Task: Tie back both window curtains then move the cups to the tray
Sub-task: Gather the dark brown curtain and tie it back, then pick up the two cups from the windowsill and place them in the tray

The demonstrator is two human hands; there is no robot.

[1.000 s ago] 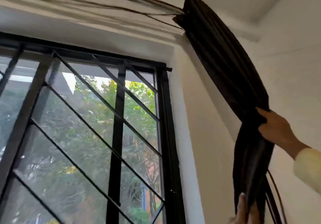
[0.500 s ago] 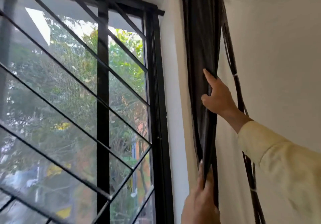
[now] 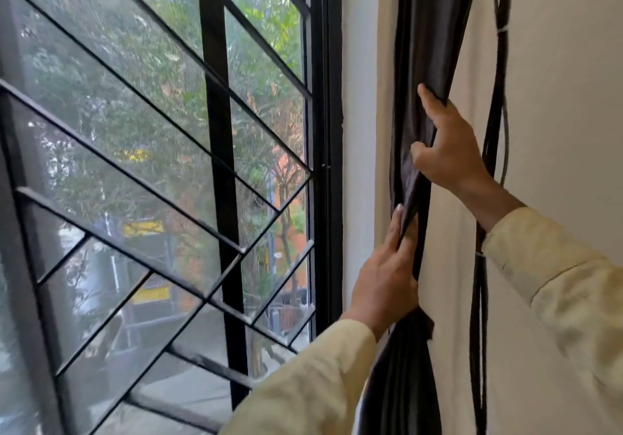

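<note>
A dark curtain (image 3: 421,46) hangs bunched in a narrow column against the cream wall, right of the window. My left hand (image 3: 384,283) grips the gathered folds from the window side, fingers pointing up. My right hand (image 3: 448,144) is higher, on the wall side, with the thumb and fingers closed on the fabric's edge. Below my left hand the curtain (image 3: 397,384) falls on in dark folds. Both sleeves are pale yellow. No cups or tray are in view.
The black-framed window (image 3: 323,131) with a diagonal metal grille (image 3: 215,164) fills the left. Thin black cords (image 3: 478,316) hang down the wall just right of the curtain, behind my right wrist. Bare cream wall (image 3: 566,80) lies further right.
The view has dropped from the curtain rod to mid-window. Both hands have come further into view and closed tighter on the curtain, the left just below the right.
</note>
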